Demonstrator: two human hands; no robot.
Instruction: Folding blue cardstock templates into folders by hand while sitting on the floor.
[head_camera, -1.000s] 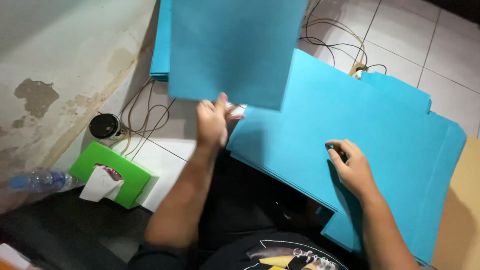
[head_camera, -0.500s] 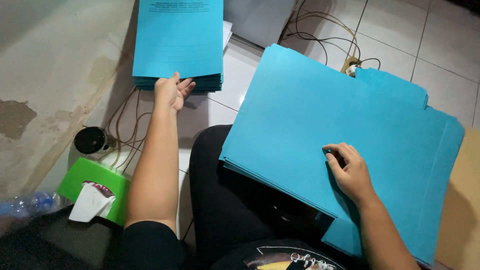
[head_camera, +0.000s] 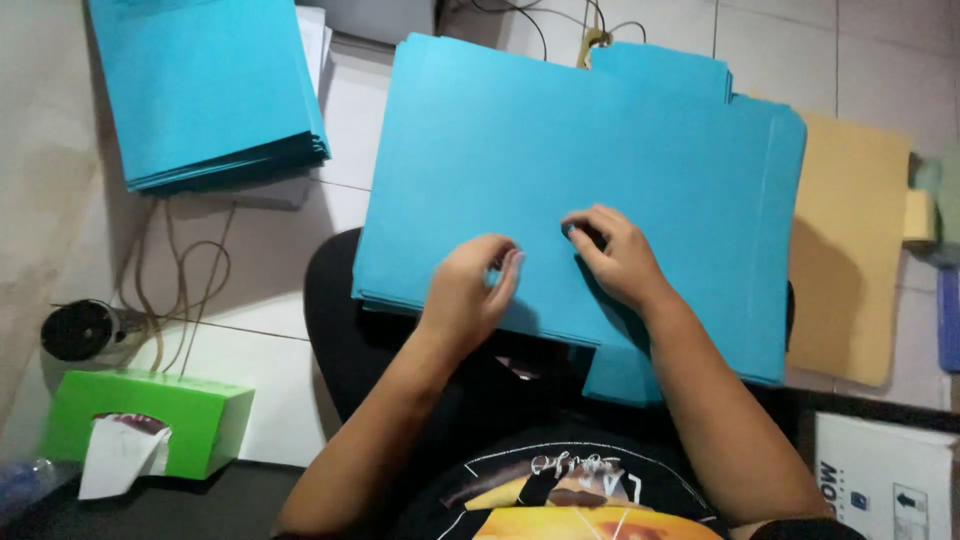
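Both hands rest on blue folder stack across the lap: left hand fingers curled, pinching top sheet edge; right hand pressed flat-ish. Second blue stack upper left on floor, green tissue box lower left, tan folder right.

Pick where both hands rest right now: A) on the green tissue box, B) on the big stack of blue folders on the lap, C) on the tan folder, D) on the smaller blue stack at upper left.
B: the left hand and right hand both lie on the big stack of blue folders on the lap.
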